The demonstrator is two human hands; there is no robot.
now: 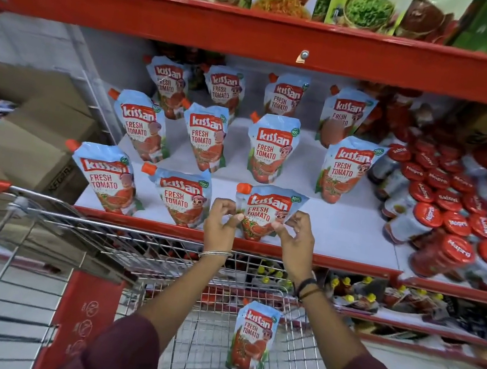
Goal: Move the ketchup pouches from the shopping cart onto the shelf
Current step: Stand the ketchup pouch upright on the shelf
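Blue-and-red foil sits pinched between my two hands: my left hand (221, 222) grips one side edge and my right hand (294, 234) the other of a Kissan "Fresh Tomato" ketchup pouch (266, 211), upright at the front lip of the red-edged shelf (355, 232). At nine o'clock from it stand two more front-row pouches (182, 195); rows of the same pouches fill the shelf toward twelve. At three o'clock, red-lidded jars (440, 210) read "Mapro". At six o'clock, below my wrists, one last Kissan pouch (252, 339) lies in the wire shopping cart (78, 223). A cardboard box (29, 149) sits at nine.
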